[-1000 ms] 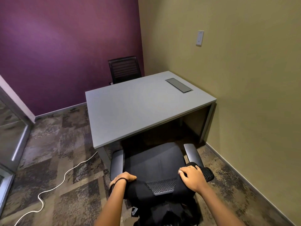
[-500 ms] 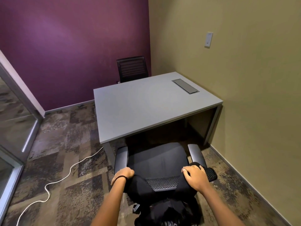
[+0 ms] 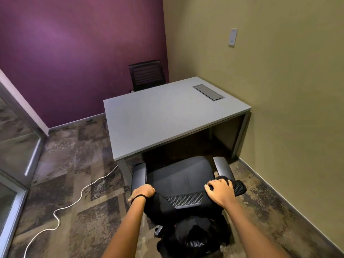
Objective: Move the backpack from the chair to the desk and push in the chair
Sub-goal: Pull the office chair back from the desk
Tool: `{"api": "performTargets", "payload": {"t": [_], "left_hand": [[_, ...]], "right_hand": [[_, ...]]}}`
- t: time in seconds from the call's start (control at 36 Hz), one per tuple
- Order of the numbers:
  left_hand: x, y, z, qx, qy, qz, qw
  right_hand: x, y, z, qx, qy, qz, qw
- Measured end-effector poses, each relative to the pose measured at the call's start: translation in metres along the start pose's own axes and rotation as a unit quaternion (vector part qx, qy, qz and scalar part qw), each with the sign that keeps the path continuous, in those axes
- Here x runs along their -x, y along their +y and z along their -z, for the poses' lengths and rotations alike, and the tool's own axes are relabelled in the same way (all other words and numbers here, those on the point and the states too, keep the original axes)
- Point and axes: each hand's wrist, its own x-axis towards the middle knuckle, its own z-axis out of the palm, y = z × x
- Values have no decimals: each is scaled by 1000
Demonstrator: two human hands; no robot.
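Note:
A black office chair (image 3: 178,175) stands in front of the grey desk (image 3: 167,116), its seat partly under the front edge. A black backpack (image 3: 191,235) hangs behind the chair's backrest, with its straps looped over the top corners of the mesh back. My left hand (image 3: 143,192) is closed on the strap at the left corner. My right hand (image 3: 219,190) curls over the strap at the right corner. The lower part of the backpack runs out of view at the bottom.
A metal cable hatch (image 3: 208,92) is set into the desk's far right. A second black chair (image 3: 147,75) stands behind the desk by the purple wall. A white cable (image 3: 78,198) snakes over the carpet on the left. A glass partition (image 3: 14,146) is at far left, the olive wall close on the right.
Both hands stay at the top corners of the backrest. The chair and backpack have not visibly moved; only my view has shifted a little.

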Motion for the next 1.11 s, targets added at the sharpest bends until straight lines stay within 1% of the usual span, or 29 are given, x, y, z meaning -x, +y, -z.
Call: {"api": "performTargets", "payload": {"t": [0.08,0.17,0.25,0.39,0.53,0.69,0.89,1.0,1.11], "left_hand": [[1,2,-6,-8,7,40,999],[2,3,-8,-7,4,53,999],[-1,3,-7,3,-2,28,1000],[3,-4,-8,33,8,-2,999],[0,-19,-12,48,24,-9,999],[7,-40,-19,120,54,1,991],[18,-58,-30,206,80,-6,975],[25,-58,-34,236,88,-2,968],[31,-58,-40,257,113,4,960]], "right_hand": [[3,-3,-3,5,7,1,1000],[8,-3,-9,5,32,6,999],[11,-2,-14,2,52,4,999],[10,-3,-16,-8,54,-10,998],[11,-4,-17,-15,64,-17,998],[13,-8,-18,-20,74,-27,997],[17,-11,-21,-15,108,-41,993],[18,-9,-23,-12,119,-36,992],[17,-8,-23,-3,112,-24,993]]}}
